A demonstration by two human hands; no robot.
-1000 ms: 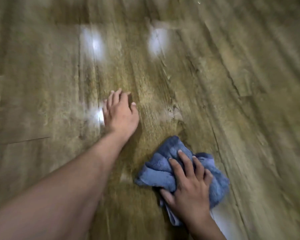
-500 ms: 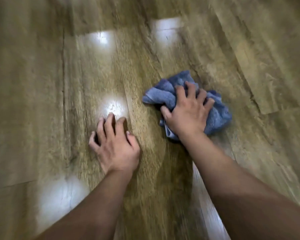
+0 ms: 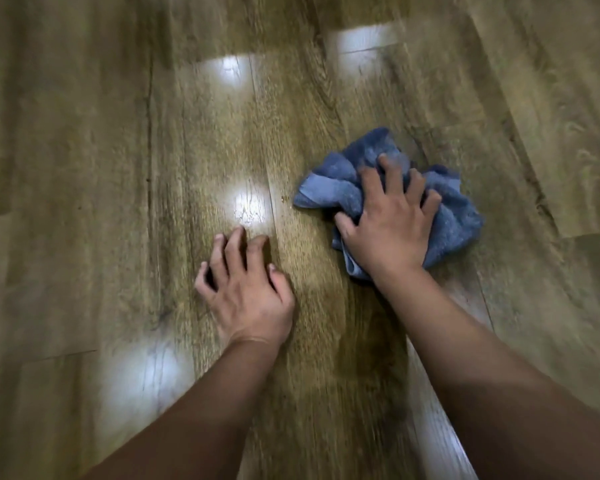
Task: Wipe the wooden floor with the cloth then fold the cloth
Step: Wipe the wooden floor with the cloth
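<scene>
A crumpled blue cloth (image 3: 459,221) lies bunched on the wooden floor (image 3: 84,174), right of centre. My right hand (image 3: 388,226) sits on top of it, fingers spread and dug into the folds, thumb hooked at its near left edge. The cloth's middle is hidden under that hand. My left hand (image 3: 246,299) rests on the bare planks to the cloth's lower left, its bent fingers touching the floor and holding nothing.
Brown wood-grain planks fill the whole view. Bright ceiling-light reflections (image 3: 250,207) show on the glossy boards ahead of my left hand and at the lower left. A tiny speck (image 3: 284,199) lies just left of the cloth.
Over the last second my right hand pushed the cloth away from me, from behind my left hand to ahead of it. In the last half second both hands barely moved.
</scene>
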